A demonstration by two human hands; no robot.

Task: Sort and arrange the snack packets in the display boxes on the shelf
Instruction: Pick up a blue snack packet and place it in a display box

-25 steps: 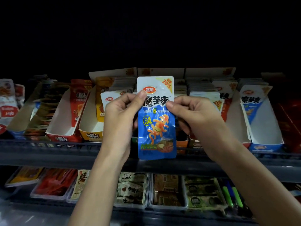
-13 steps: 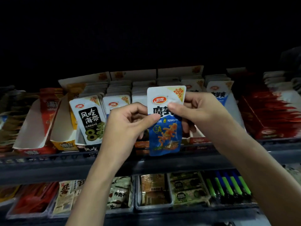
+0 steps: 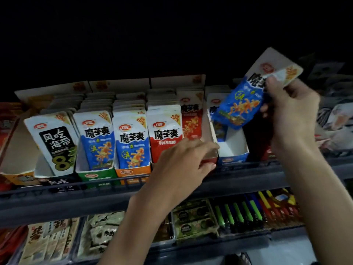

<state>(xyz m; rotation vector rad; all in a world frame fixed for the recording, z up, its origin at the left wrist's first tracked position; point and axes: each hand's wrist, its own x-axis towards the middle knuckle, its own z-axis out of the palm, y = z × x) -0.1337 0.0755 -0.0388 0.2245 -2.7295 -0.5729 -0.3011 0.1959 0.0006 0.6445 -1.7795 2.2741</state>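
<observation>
The left hand (image 3: 183,161) covers the red packet's (image 3: 165,133) lower part and most of the red box (image 3: 212,159) front. The held packet (image 3: 240,106) is motion-blurred, its right edge behind the right hand (image 3: 292,113). Far-right goods (image 3: 334,115) are too dark to read.

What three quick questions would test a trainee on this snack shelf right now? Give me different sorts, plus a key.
1. True or false: the blue-and-white foil snack packet lies flat inside a display box.
2. Which holds that packet? A) left-hand grip B) right-hand grip C) both
3. Fill in: the left-hand grip pinches the front wall of the ___-fronted cardboard display box.

Key: 1 false, it is held tilted in the air near the blue-fronted white cardboard box; 2 B; 3 red.
</observation>
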